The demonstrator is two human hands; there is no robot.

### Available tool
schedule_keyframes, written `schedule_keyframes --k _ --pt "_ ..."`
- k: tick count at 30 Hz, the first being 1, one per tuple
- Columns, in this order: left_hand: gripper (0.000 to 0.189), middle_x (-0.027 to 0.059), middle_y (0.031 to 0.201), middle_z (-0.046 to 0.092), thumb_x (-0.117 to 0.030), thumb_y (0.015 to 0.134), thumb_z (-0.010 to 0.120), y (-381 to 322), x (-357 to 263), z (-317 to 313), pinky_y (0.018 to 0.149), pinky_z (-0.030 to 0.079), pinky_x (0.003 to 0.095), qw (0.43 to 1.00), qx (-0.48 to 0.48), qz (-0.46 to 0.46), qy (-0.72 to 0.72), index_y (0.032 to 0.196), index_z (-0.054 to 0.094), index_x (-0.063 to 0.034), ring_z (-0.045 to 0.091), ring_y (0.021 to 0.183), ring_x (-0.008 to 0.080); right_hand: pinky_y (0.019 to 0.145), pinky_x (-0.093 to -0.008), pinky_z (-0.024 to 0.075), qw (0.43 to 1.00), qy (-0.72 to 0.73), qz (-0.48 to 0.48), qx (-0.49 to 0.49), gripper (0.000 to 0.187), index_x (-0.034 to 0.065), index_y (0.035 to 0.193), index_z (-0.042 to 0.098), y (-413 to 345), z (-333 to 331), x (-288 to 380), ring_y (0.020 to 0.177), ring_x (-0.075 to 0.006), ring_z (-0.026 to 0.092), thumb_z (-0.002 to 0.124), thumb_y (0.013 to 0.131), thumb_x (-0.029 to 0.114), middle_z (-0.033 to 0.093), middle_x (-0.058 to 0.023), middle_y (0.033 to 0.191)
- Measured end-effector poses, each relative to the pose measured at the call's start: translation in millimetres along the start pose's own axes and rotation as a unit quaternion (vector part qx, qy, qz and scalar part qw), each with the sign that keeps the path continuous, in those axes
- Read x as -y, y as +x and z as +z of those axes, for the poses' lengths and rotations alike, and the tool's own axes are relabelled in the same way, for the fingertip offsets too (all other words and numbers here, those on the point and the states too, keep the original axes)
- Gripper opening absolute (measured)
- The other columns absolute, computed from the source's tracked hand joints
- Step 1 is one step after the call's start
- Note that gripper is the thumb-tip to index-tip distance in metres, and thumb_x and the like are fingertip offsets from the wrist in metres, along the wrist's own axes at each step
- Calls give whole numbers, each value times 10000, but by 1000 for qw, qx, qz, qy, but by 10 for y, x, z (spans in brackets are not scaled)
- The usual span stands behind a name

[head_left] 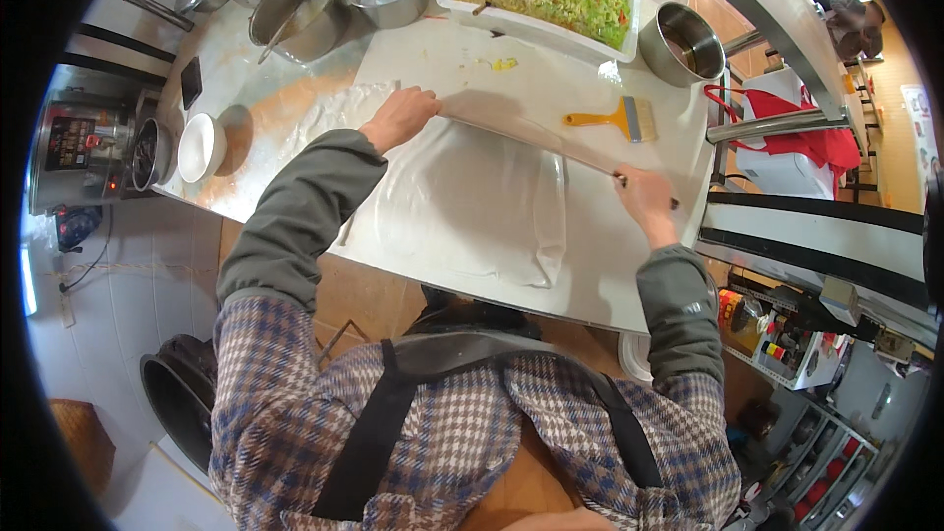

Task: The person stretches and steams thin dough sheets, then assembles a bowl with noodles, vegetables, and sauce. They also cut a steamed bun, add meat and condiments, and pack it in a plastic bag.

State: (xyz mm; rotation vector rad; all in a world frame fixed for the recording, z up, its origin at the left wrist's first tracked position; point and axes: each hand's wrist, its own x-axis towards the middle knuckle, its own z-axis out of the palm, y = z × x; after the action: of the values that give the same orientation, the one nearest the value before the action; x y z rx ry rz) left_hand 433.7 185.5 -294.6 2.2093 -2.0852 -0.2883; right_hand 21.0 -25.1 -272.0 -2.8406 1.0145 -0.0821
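My left hand (405, 116) pinches the left end of a long, thin, flat blade-like tool (516, 134). Its dark handle at the other end is in my right hand (647, 199). The tool spans the white work board (597, 236), slanting down to the right. Below it lies a thin, glossy, translucent sheet (457, 199), possibly dough, folded along its right edge. Crumpled pale, wet-looking sheet material (332, 114) lies beside my left forearm. A wide brush with a yellow handle (596, 119) rests behind the tool. Whether the blade touches the sheet, I cannot tell.
A white tub (538, 28) of bean sprouts and shredded greens stands at the back, a steel pot (682, 44) to its right. Several metal pots (295, 15) crowd the back left. A white bowl (200, 147) and a dark phone-like object (192, 82) are at the left.
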Motion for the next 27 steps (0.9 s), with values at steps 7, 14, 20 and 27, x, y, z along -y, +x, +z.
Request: schedule_keyframes --k 7,14,20,27 --pt "161 96 887 637 -29 817 525 -239 -89 -2 740 524 434 999 9 -28 12 870 665 -90 624 901 325 626 -453 496 998 10 42 53 75 166 891 705 -98 -35 146 749 -334 667 670 829 189 697 -119 796" --pt "145 91 874 635 -39 827 532 -508 -126 53 745 527 432 998 -57 -18 17 849 669 -82 629 879 325 657 -469 508 999 28 10 -40 108 164 928 704 -297 36 282 769 -355 666 640 844 183 703 -125 835" --pt "154 90 862 648 -41 824 544 -745 -221 22 741 538 424 987 -156 -19 -10 851 688 -85 649 849 311 605 -454 502 997 10 -34 -71 58 170 887 706 -416 20 448 711 -331 670 682 837 184 695 -104 758" --pt "128 135 880 668 -47 829 550 -1019 -358 87 709 564 411 988 -151 -10 13 799 673 -31 664 837 322 589 -437 508 1000 -7 -3 -22 62 192 870 717 -802 36 601 682 -314 676 704 810 182 694 -106 734"
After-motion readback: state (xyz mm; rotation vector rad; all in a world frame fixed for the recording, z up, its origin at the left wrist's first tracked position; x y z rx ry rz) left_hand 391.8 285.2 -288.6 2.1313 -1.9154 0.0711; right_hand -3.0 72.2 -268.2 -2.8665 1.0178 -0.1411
